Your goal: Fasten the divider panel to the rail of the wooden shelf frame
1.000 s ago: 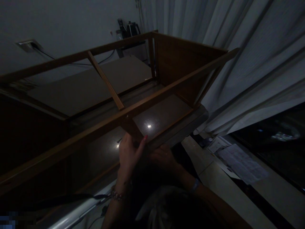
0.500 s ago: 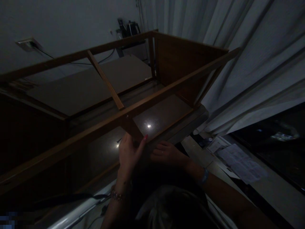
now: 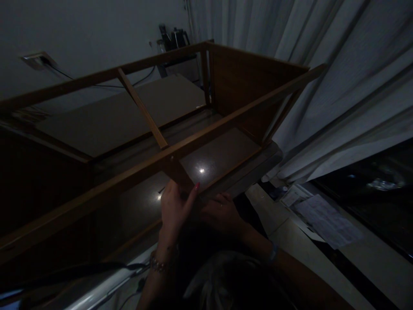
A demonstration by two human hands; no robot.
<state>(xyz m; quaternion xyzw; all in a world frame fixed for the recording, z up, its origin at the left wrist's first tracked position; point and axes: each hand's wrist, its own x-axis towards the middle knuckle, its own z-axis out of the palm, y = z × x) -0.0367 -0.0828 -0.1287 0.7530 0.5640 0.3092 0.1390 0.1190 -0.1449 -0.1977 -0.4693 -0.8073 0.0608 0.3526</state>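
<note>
A wooden furniture frame (image 3: 238, 113) with open rectangles at its top stands before me in dim light. My left hand (image 3: 174, 204) is closed around the lower end of the short upright post (image 3: 180, 174) under the near rail, its thumb along the right side. Just to the right, my right hand (image 3: 222, 211) is at the frame's lower front edge, fingers curled. Whatever is under those fingers is lost in shadow. A thin crossbar (image 3: 143, 110) joins the near and far rails. Two bright reflections show on the glossy bottom panel (image 3: 213, 159).
A white curtain (image 3: 258, 26) hangs behind and to the right. Papers (image 3: 327, 219) lie at the lower right by a dark glossy surface (image 3: 377, 181). A wall socket (image 3: 38, 60) with a cable is at the left. A dark kettle (image 3: 179, 38) stands at the back. A shiny metal bar (image 3: 106, 284) crosses the lower left.
My right hand has shifted slightly left and down, with its fingers more curled, and its forearm has dropped. My left hand stays on the post. The frame has not moved.
</note>
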